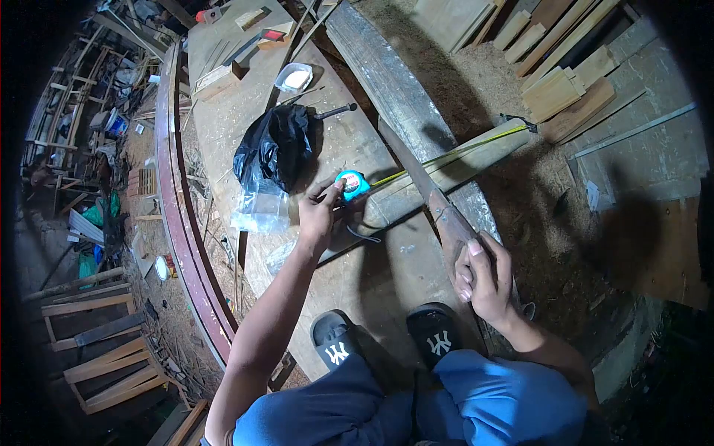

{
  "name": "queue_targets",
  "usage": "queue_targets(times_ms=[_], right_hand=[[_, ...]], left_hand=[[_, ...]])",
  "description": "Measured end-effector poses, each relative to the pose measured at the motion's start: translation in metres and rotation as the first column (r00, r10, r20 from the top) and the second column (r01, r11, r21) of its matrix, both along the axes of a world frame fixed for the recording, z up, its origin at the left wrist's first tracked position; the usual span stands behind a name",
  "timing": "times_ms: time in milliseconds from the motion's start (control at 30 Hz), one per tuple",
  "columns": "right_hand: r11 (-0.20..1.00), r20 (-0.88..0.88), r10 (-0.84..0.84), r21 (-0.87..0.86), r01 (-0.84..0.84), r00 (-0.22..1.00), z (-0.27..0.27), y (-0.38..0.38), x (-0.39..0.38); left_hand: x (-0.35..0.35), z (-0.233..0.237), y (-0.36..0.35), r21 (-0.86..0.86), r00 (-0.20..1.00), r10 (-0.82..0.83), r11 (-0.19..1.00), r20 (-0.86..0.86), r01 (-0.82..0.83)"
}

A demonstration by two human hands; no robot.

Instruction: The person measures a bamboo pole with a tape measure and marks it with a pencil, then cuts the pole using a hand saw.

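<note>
My left hand (321, 208) is closed around a turquoise tape measure (352, 184). Its yellow blade (465, 152) runs out along a wooden board (405, 202) to the board's far right end. In my right hand (483, 279) is the handle of a handsaw (411, 165), the fingers wrapped round it. The saw's blade points up and away, crossing above the board and the tape. Beside my left hand lies a black plastic bag (275, 149) with a clear plastic bag (260, 212) at its lower end. The board lies across the wooden work surface (357, 279).
A long grey beam (394, 70) runs along the right of the work surface. A hammer (336, 111) and a plastic tub (294, 77) lie farther back. Cut boards (554, 97) are stacked at right. My sandalled feet (433, 338) are on the surface; a reddish beam (172, 186) edges its left.
</note>
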State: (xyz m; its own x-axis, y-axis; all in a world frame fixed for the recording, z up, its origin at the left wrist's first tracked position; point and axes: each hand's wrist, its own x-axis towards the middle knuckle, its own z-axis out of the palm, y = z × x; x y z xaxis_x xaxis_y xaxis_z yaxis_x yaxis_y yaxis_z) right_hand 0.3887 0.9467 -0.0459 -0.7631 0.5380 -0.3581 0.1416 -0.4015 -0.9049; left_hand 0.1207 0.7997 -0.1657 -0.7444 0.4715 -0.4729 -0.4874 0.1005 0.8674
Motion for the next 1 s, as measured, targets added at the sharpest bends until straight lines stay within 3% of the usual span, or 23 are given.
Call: queue_targets(times_ms=[367, 700, 833, 1000], right_hand=[[0.998, 0.005, 0.027, 0.054, -0.027, 1.000, 0.002, -0.001, 0.000], [1.000, 0.004, 0.011, -0.006, -0.011, 1.000, 0.000, 0.002, 0.004], [0.997, -0.008, -0.070, -0.030, 0.070, 0.998, 0.000, -0.001, 0.005], [0.999, -0.023, -0.028, -0.042, 0.027, 0.999, -0.006, 0.009, 0.010]], left_hand=[[-0.004, 0.003, -0.004, 0.013, 0.997, -0.058, 0.998, 0.051, 0.058], [0.003, 0.008, 0.020, 0.061, 0.982, -0.175, 0.983, 0.067, 0.171], [0.004, 0.007, 0.034, 0.019, 0.979, -0.202, 0.979, -0.003, 0.202], [-0.001, 0.004, 0.057, 0.035, 0.966, -0.252, 0.967, -0.051, 0.254]])
